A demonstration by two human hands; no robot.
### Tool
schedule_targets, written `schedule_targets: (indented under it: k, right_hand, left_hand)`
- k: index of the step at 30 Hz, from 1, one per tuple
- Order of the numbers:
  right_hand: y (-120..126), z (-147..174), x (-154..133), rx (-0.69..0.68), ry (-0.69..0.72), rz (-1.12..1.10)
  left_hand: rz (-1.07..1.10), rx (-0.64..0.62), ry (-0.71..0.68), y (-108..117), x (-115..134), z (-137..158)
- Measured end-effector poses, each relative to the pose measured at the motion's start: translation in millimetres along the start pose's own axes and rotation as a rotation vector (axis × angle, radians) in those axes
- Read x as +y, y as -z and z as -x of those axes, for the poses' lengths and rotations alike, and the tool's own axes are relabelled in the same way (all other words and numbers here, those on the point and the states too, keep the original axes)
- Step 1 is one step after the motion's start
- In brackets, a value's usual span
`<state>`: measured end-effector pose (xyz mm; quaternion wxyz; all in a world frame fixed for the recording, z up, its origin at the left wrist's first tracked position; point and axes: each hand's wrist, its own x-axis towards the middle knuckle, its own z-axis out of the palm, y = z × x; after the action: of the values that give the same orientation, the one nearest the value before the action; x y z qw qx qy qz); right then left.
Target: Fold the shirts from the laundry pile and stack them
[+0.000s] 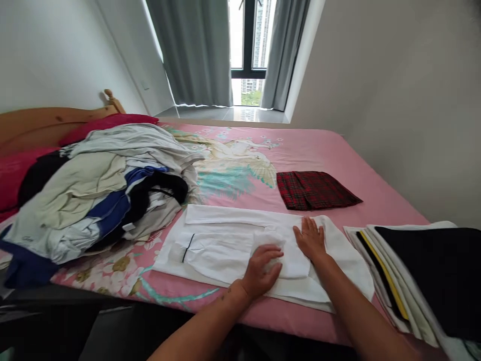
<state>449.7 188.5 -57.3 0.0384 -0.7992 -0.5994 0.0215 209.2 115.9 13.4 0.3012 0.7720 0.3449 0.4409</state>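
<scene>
A white shirt (225,255) lies on the bed near its front edge, partly folded, with a thin dark stripe across its left part. On its middle rests my left hand (263,271), fingers loosely bent and thumb apart, beside a ruffled patch of the white cloth. My right hand (311,237) lies flat with fingers spread on the shirt's upper right part, pressing the fabric. Neither hand shows anything gripped; the cloth under the left palm is hidden.
To the left is a large heap of rumpled clothes (93,185). A folded red plaid garment (315,190) lies beyond my right hand. Folded clothes are stacked at the right, a black garment (436,276) on top. Pink bedding (300,145) covers the bed, with a wall alongside.
</scene>
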Motion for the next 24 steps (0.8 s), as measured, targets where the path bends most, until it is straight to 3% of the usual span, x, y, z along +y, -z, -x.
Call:
schedule_targets:
  k: [2,4,7,9,12,17,20,24]
  right_hand:
    - [-4,0,2,0.015,0.014,0.002]
    - [-6,0,3,0.019,0.023,-0.002]
    - [-11,0,4,0.027,0.021,-0.006]
    - [-14,-1,5,0.038,0.017,-0.003]
    - [-20,-1,6,0.058,0.031,0.007]
    - [-22,-2,6,0.08,0.034,0.032]
    - [-18,-2,4,0.08,0.029,0.031]
    - [-12,-2,1,0.048,0.012,0.022]
  left_hand:
    - [-0.063,0.124,0.028,31,-11,-18]
    - [-0.226,0.16,0.106,57,-32,-40]
    - [-0.513,-0.047,0.293,77,-70,-69]
    - [-0.593,-0.197,0.338,82,-94,-80]
    - [-0.637,-0.282,0.402,99,-124,-79]
    - [-0.851,-0.264,0.676,172,-167,-50]
    - [-0.989,-0.32,0.771,200,-179,-44]
    - [-1.004,-0.345,0.718,199,-165,-58]
